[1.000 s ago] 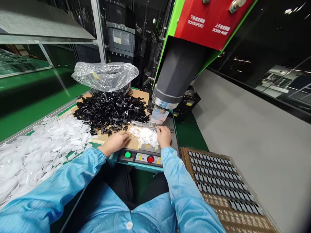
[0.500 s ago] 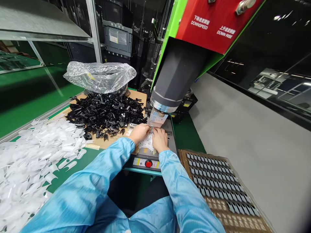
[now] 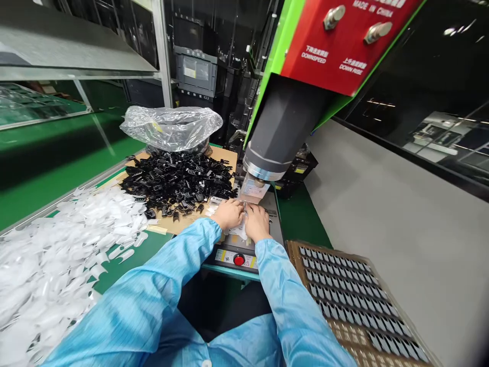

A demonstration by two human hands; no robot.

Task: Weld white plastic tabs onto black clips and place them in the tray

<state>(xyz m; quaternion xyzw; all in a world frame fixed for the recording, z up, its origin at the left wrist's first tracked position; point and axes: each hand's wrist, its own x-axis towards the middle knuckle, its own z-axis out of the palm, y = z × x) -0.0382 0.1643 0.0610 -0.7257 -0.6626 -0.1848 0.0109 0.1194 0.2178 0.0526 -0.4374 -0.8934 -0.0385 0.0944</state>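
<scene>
My left hand and my right hand meet at the fingertips on the press bed, just below the metal block at the foot of the machine head. Both hands have their fingers curled and close together. Whatever lies between the fingertips is too small and hidden to make out. White thin pieces show on the bed between and below my wrists. A red button sits on the front panel, nearer to me than both hands.
Left of the bed lie a heap of black curved plastic parts and a spread of white pieces. Behind the black heap is a clear plastic bag. A brown tray holding rows of grey parts is at lower right. The green-and-red machine overhangs the bed.
The whole view has shifted, so everything sits slightly right and lower. My left hand has turned flatter, its knuckles now more on top; both hands remain below the metal block.
</scene>
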